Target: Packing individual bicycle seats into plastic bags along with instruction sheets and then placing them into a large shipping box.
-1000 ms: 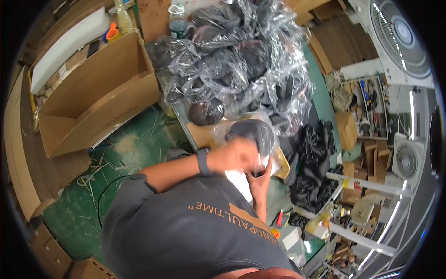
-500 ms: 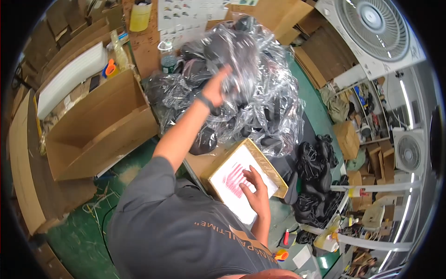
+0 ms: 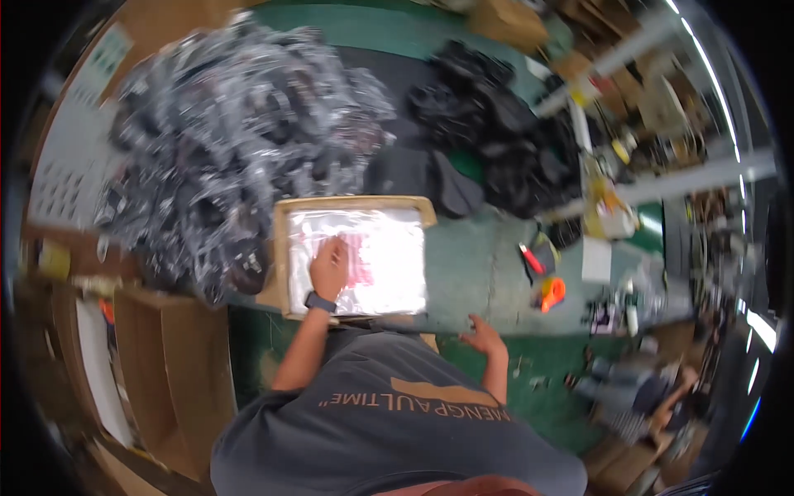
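Note:
A shallow cardboard box (image 3: pixel 283 256) stands at the table's near edge, filled with a flat stack of clear plastic bags (image 3: pixel 393 269) with red print. My left hand (image 3: pixel 331 269), a dark band on its wrist, is on the left part of the stack. Its fingers look curled together; blur hides whether a bag is between them. My right hand (image 3: pixel 485 339) hangs by the table's front edge, right of the box, fingers apart and holding nothing. Beyond the box lies a large heap of dark shoes in clear bags (image 3: pixel 240 140).
Unbagged black shoes (image 3: pixel 529 149) lie in a pile at the far right. A red-handled tool (image 3: pixel 532 259) and an orange tape dispenser (image 3: pixel 552 293) lie right of the box. An open carton (image 3: pixel 198 372) stands at lower left. Another person (image 3: pixel 628 393) is at lower right.
My left hand has left the bagged heap and come down onto the bag stack. My right hand has moved off the stack to the right. The view has turned rightward.

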Demonstrator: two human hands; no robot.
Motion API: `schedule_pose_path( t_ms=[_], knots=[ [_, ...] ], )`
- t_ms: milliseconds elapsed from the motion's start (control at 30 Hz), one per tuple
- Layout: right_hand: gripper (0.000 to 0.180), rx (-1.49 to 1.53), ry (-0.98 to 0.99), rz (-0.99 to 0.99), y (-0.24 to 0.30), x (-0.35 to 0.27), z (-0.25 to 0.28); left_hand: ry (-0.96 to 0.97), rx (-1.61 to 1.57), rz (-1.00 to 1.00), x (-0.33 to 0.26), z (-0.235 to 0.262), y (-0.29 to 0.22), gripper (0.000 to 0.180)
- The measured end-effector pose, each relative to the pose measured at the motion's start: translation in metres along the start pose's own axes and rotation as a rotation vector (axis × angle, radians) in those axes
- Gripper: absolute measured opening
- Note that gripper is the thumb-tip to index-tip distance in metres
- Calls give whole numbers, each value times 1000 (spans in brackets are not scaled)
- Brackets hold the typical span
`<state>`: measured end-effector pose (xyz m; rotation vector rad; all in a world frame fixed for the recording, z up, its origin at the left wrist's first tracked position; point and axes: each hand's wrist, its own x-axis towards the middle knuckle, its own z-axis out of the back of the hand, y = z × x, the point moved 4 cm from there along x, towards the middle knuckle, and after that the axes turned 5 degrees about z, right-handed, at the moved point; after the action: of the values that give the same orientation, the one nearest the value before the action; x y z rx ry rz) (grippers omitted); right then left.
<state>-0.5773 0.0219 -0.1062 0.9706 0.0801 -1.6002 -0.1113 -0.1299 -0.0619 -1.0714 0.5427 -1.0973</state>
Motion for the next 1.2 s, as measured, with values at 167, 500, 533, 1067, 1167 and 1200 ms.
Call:
schedule_pose_path(
  t_ms=[167, 500, 533, 1067, 1167, 1200],
  knots=[
    [84, 210, -231, 19, -57, 100, 73, 632, 280, -48, -75, -127, -31, 23],
    [86, 127, -662, 576, 90, 358, 226, 539, 507, 283, -99, -190, 68, 23],
    [93, 108, -616, 548, 96, 379, 224, 514, 570, 183, -97, -192, 63, 21],
    [65, 407, -682, 464, -19, 129, 106, 351, 322, 263, -87, -218, 71, 21],
    [64, 504, -569, 184, -91, 39, 63, 388, 275, 153, -85, -206, 56, 18],
    [66, 567, -530, 133, -97, 15, 49, 375, 251, 167, -85, -200, 55, 18]
  ],
)
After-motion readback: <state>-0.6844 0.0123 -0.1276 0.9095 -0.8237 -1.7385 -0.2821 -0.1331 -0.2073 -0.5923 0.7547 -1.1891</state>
